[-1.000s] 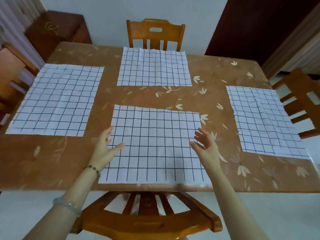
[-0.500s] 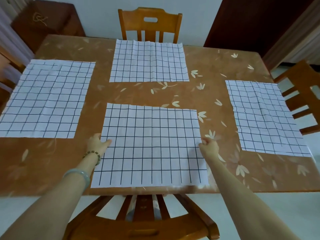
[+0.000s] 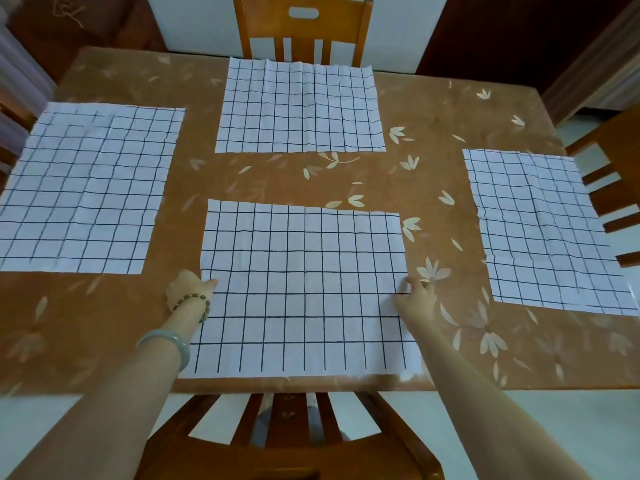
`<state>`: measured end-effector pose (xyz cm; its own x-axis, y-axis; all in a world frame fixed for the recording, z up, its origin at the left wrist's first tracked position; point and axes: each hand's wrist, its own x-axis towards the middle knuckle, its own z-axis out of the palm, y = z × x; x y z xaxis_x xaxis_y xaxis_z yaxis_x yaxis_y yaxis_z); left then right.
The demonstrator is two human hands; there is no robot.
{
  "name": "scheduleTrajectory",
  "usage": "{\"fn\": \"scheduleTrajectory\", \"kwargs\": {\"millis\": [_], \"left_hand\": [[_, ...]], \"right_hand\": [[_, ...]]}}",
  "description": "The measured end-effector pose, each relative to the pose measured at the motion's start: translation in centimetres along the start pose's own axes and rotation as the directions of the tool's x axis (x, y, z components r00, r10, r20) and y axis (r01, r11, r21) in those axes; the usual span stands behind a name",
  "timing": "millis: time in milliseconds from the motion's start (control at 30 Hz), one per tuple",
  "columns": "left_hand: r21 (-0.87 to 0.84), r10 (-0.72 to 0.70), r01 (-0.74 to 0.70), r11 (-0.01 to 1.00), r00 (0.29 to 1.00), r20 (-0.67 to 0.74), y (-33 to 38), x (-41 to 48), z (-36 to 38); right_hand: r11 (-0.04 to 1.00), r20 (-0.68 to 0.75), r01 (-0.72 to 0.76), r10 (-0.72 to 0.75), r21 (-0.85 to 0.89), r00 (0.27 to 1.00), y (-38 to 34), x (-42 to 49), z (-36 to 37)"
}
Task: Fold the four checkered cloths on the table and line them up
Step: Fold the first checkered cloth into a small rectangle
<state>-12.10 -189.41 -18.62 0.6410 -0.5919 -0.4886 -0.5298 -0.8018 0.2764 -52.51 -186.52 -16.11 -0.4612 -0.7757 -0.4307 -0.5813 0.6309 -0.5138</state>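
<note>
Head view: leaf-patterned brown table (image 3: 194, 178), wooden chair (image 3: 301, 32) beyond.

Bare table (image 3: 180, 237) lanes btwn near cloth (image 3: 304, 289) & L cloth (image 3: 86, 192), far cloth (image 3: 299, 109), R cloth (image 3: 540, 230); chair (image 3: 301, 29) behind far edge

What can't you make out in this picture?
Head view:
left cloth: left edge cut off by the frame.
right cloth: near corner cut off by the frame.
left hand: fingers hidden behind its own back, at the near cloth's edge.
near chair: cut off below.
</note>
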Motion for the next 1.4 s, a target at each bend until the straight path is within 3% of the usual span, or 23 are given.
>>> {"fn": "scheduleTrajectory", "kwargs": {"millis": [133,300,400,500,567,667,1033,1133,1233,1300,1333,1400], "left_hand": [[0.092,0.114,-0.115,0.989,0.993,0.019,0.6,-0.6,-0.6],[-0.002,0.287,-0.287,0.958,0.958,0.011,0.4,-1.3,-2.1],[-0.002,0.415,-0.415,0.910,0.909,-0.026,0.4,-1.4,-3.7],[0.006,0.473,-0.474,0.881,0.879,-0.055,0.4,-1.5,-5.0],[-0.002,0.484,-0.485,0.875,0.873,-0.054,0.4,-1.7,-5.4],[-0.004,0.494,-0.494,0.869,0.869,-0.041,0.3,-2.1,-5.9],[-0.050,0.478,-0.480,0.876,0.877,-0.048,0.4,-4.4,-8.0],[-0.025,0.526,-0.527,0.850,0.850,-0.025,1.8,-5.7,-9.0],[0.008,0.588,-0.589,0.808,0.808,0.033,3.9,-7.8,-9.5],[0.002,0.632,-0.633,0.774,0.773,0.053,5.6,-9.7,-9.3],[-0.002,0.649,-0.650,0.760,0.759,0.049,6.4,-10.7,-9.1],[-0.008,0.678,-0.678,0.735,0.734,0.035,8.1,-12.7,-8.4]], "right_hand": [[0.999,0.014,0.033,-0.033,-0.017,0.999,-0.1,-0.5,0.5],[0.997,-0.040,0.079,-0.078,0.022,0.996,-1.4,-1.0,1.3],[0.978,-0.005,0.208,-0.208,-0.018,0.978,-3.4,-2.2,2.9],[0.800,0.110,0.558,-0.548,-0.218,0.829,-5.1,-4.0,6.4],[0.637,0.312,0.701,-0.627,-0.321,0.714,-6.2,-5.7,8.7],[0.537,0.521,0.742,-0.533,-0.400,0.667,-6.4,-6.9,11.0],[0.480,0.582,0.744,-0.467,-0.465,0.665,-6.0,-7.7,12.7],[0.560,0.571,0.742,-0.494,-0.368,0.656,-6.2,-7.9,12.7],[0.756,0.374,0.651,-0.585,-0.067,0.719,-6.9,-8.1,12.0],[0.867,0.284,0.440,-0.494,0.233,0.822,-8.3,-8.8,10.3],[0.883,0.309,0.284,-0.407,0.373,0.860,-9.1,-9.0,9.2],[0.812,0.406,-0.003,-0.288,0.583,0.867,-10.5,-8.9,7.1]]}}
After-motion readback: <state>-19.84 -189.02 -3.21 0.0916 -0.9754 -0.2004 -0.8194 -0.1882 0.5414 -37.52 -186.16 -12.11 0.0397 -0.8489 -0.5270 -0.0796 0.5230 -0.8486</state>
